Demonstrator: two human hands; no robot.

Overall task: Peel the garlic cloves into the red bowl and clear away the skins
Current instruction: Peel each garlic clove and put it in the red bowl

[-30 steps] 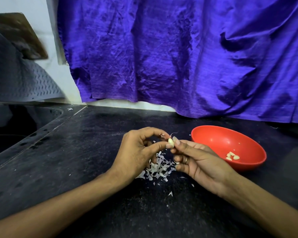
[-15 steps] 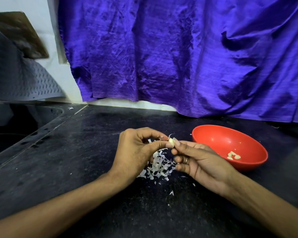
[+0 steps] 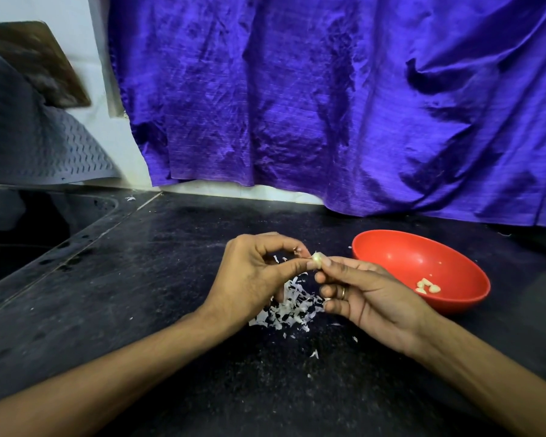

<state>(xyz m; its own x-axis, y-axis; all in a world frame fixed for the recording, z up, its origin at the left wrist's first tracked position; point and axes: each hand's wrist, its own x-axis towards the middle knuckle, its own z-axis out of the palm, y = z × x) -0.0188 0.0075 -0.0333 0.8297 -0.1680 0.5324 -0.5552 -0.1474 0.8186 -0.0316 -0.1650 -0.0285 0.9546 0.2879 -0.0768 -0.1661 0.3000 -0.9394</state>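
Head view: the left hand (image 3: pixel 249 279) and the right hand (image 3: pixel 369 294) both pinch one garlic clove (image 3: pixel 316 259) above the skins (image 3: pixel 292 305). Beside them, the red bowl (image 3: pixel 391 247) holds perhaps three peeled cloves (image 3: pixel 427 286).

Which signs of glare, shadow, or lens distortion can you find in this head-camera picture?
Head view: a soft highlight glints inside the red bowl; the purple cloth shows sheen on its creases with dark folds; the black counter reflects dully; its back edge bows, a wide-angle effect; the garlic cloves in the bowl look slightly soft.
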